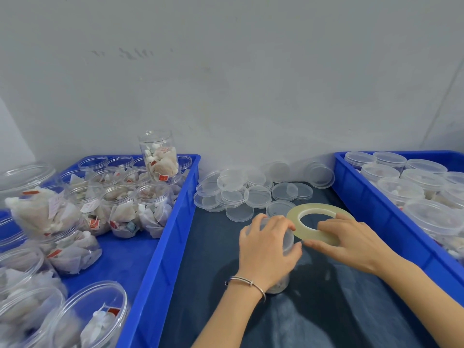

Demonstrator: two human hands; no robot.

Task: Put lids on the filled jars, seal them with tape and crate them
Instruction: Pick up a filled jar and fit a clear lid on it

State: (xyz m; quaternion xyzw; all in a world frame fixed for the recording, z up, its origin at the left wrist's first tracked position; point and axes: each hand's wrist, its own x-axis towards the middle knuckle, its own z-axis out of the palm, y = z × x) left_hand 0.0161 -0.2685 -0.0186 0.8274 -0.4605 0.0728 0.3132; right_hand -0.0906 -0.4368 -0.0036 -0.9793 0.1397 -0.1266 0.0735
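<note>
While left hand (266,244) grips jar (288,241) | right hand (351,241) holds tape (319,209) | labels unreadable

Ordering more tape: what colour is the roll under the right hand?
Translucent pale yellow tape roll, head view.

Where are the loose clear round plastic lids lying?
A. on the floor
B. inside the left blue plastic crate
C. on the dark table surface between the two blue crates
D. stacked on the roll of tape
C: the loose clear round plastic lids lie in a pile on the dark table surface, between the left blue plastic crate and the right blue plastic crate.
</note>
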